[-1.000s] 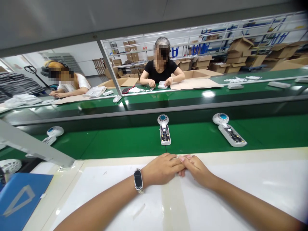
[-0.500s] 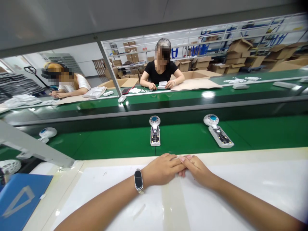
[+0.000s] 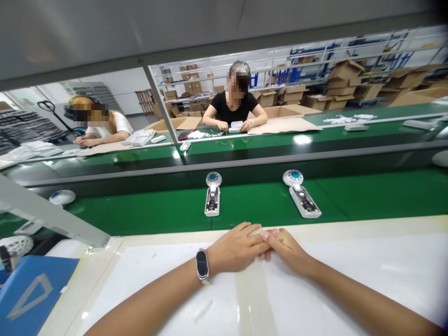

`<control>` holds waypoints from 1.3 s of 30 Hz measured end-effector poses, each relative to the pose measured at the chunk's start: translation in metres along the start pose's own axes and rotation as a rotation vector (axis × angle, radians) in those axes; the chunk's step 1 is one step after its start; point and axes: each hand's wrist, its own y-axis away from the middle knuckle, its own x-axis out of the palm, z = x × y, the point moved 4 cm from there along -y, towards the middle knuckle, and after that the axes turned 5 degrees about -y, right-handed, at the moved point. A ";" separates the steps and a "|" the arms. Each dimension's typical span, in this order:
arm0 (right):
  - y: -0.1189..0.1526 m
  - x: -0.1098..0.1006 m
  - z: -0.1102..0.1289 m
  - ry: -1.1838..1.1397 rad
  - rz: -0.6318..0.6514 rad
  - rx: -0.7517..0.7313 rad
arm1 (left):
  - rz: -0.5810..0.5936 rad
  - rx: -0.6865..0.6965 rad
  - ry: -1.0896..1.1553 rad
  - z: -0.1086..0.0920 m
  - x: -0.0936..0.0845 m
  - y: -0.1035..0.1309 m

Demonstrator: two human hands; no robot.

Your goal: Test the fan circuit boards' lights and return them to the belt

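My left hand [image 3: 238, 247], with a watch [image 3: 202, 265] on its wrist, rests over the bench with its fingers stretched out into my other hand. Around those fingers, my right hand [image 3: 290, 249] is closed, its thumb lying on top. No part shows in either hand. Just beyond them, two white devices lie on the green belt, each a round head with a blue centre joined to an uncovered body with a dark circuit board: one device [image 3: 212, 201] left of my hands, the other device [image 3: 305, 201] to the right.
A white-covered bench [image 3: 157, 289] lies under my arms, with a blue folder-like sheet [image 3: 35, 294] at left. The green conveyor belt [image 3: 140, 210] runs across. A slanted metal post [image 3: 59, 217] stands left. Two people work at a farther belt [image 3: 266, 142].
The devices on the near belt have shifted left, and a white part on the far belt has shifted right. My hands stay clasped in the same place.
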 end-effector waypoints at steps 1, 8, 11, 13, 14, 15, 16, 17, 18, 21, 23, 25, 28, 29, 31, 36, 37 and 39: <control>0.000 -0.001 0.000 -0.015 -0.003 -0.015 | -0.055 0.001 0.001 0.002 -0.004 0.002; 0.000 -0.104 -0.001 0.170 -0.876 -0.182 | -0.714 -0.995 0.064 0.101 -0.033 0.060; -0.004 -0.147 -0.014 0.445 -1.002 0.089 | -0.586 -1.403 0.140 0.142 -0.020 0.085; -0.010 -0.155 -0.025 0.474 -0.893 0.223 | -0.486 -1.470 0.223 0.154 -0.010 0.091; -0.013 -0.152 -0.029 0.470 -0.827 0.250 | -0.456 -1.471 0.257 0.157 -0.006 0.092; -0.016 -0.148 -0.031 0.478 -0.772 0.258 | -0.432 -1.477 0.285 0.158 -0.003 0.092; -0.018 -0.142 -0.032 0.501 -0.725 0.267 | -0.419 -1.485 0.309 0.159 -0.001 0.093; -0.021 -0.136 -0.031 0.525 -0.691 0.277 | -0.417 -1.494 0.329 0.158 -0.001 0.093; -0.023 -0.130 -0.030 0.531 -0.667 0.288 | -0.421 -1.504 0.350 0.158 -0.001 0.094; -0.027 -0.115 -0.027 0.307 -0.563 0.337 | -0.469 -1.521 0.433 0.158 -0.002 0.097; -0.027 -0.106 -0.025 0.058 -0.436 0.356 | -0.523 -1.509 0.528 0.156 -0.003 0.096; -0.026 -0.097 -0.020 -0.219 -0.332 0.314 | -0.580 -1.472 0.680 0.151 0.000 0.090; -0.021 -0.084 -0.013 -0.597 -0.289 0.218 | -0.632 -1.395 0.966 0.136 0.006 0.073; -0.019 -0.079 -0.012 -0.656 -0.281 0.215 | -0.637 -1.370 1.056 0.129 0.007 0.067; -0.015 -0.065 -0.011 -0.706 -0.236 0.240 | -0.630 -1.328 1.214 0.113 0.009 0.055; -0.009 -0.035 -0.007 -0.735 -0.169 0.265 | -0.534 -1.229 1.568 0.071 0.011 0.033; -0.009 -0.031 -0.007 -0.741 -0.182 0.278 | -0.513 -1.198 1.638 0.064 0.012 0.029; -0.008 -0.026 -0.006 -0.766 -0.202 0.302 | -0.468 -1.128 1.742 0.055 0.014 0.023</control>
